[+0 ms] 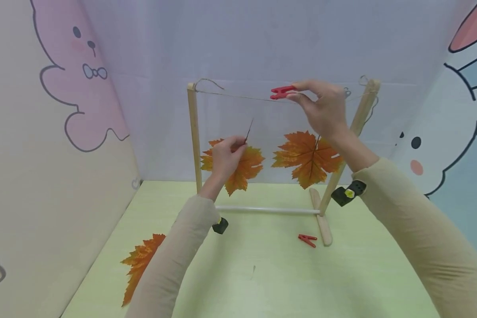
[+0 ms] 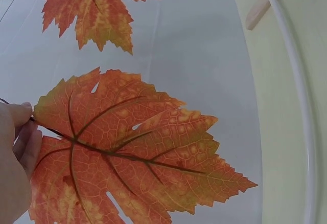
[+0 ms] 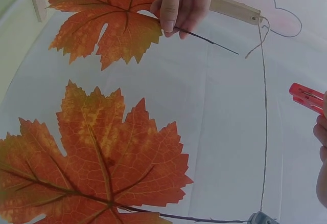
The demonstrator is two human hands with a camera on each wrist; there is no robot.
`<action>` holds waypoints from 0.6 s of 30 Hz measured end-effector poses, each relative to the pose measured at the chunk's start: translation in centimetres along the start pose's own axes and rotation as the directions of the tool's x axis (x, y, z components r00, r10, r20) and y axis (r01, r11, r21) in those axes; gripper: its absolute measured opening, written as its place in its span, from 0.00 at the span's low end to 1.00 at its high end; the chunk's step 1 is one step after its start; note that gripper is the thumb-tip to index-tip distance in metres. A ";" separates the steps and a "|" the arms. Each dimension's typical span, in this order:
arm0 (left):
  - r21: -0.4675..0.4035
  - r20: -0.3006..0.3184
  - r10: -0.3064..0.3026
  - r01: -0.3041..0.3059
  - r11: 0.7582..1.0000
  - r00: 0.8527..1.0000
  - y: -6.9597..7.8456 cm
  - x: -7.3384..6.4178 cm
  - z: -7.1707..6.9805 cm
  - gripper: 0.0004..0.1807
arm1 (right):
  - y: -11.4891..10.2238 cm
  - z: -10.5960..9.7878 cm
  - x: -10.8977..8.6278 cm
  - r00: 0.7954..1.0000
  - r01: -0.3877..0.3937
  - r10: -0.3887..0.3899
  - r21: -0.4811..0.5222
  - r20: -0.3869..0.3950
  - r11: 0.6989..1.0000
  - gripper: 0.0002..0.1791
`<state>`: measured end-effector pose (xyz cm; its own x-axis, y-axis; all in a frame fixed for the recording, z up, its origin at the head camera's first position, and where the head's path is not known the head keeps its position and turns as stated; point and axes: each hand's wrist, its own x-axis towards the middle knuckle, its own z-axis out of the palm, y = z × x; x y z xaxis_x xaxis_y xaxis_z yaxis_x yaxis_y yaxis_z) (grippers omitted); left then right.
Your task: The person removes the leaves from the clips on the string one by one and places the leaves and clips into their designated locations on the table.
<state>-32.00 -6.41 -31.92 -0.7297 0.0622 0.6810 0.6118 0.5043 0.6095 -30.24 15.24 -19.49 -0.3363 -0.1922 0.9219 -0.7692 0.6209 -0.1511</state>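
My left hand (image 1: pixel 227 155) pinches the dark stem of an orange maple leaf (image 1: pixel 244 170), which hangs below the fingers inside the frame; the stem's tip points up toward the string. In the left wrist view the whole leaf (image 2: pixel 127 147) spreads right of the fingertips. Up at the string (image 1: pixel 238 96), my right hand (image 1: pixel 325 108) pinches a red clothespin (image 1: pixel 282 92) by its handle end. A second leaf (image 1: pixel 308 159) hangs to the right, its stem (image 3: pixel 204 218) held on the string by a grey metal clip (image 3: pixel 261 218).
A wooden stand with two posts (image 1: pixel 193 132) and a white bottom bar (image 1: pixel 266 210) carries the string. Another red clothespin (image 1: pixel 308 240) lies on the table (image 1: pixel 282 282) near the stand's right foot (image 1: pixel 322 221). A third leaf (image 1: pixel 141 263) lies at left, partly behind my left sleeve.
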 end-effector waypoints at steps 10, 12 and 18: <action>-0.003 -0.004 -0.007 0.006 1.000 1.000 -0.5 -1.0 -0.8 0.07 | -0.5 -0.6 -0.4 0.999 0.033 -0.031 0.055 -0.037 0.998 0.17; 0.004 0.000 -0.001 0.001 1.000 1.000 -0.6 -1.2 -0.9 0.07 | -0.7 -0.8 -0.6 0.999 0.016 -0.013 0.072 -0.049 0.997 0.18; 0.030 0.033 0.016 -0.017 0.999 0.999 -1.0 -2.0 -1.1 0.07 | -1.2 -1.5 -1.7 0.999 0.003 0.000 0.081 -0.032 0.997 0.19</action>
<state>-30.81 -8.00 -33.42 -0.7294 0.0990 0.6769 0.6148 0.5289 0.5851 -27.95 15.92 -20.30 -0.3186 -0.1678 0.9329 -0.8116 0.5567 -0.1771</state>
